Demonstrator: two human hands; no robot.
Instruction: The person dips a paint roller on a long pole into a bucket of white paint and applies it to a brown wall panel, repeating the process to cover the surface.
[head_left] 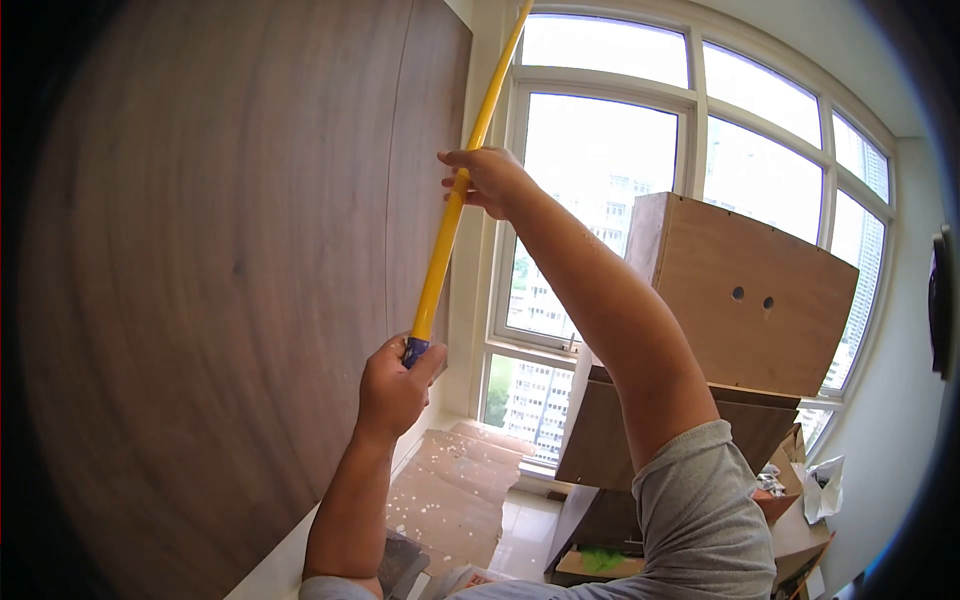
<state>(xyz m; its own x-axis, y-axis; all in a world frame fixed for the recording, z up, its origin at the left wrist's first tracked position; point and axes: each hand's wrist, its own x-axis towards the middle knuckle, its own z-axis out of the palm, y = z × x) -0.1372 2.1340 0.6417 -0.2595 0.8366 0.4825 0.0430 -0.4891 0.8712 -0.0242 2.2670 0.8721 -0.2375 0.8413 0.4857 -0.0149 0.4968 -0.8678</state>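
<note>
A long yellow pole [447, 232] with a blue end rises steeply from lower left to the top of the view, close to a tall dark wood-grain panel [200, 280]. My left hand [393, 385] grips the pole's blue lower end. My right hand [487, 178] is raised high and closed around the pole further up. The pole's upper end runs out of view at the top edge.
A large multi-pane window [610, 170] fills the back wall. Unfinished wooden cabinet boxes [750, 290] stand stacked at the right. Cardboard sheets [455, 490] cover the floor below, with boxes and a white bag [822, 487] at lower right.
</note>
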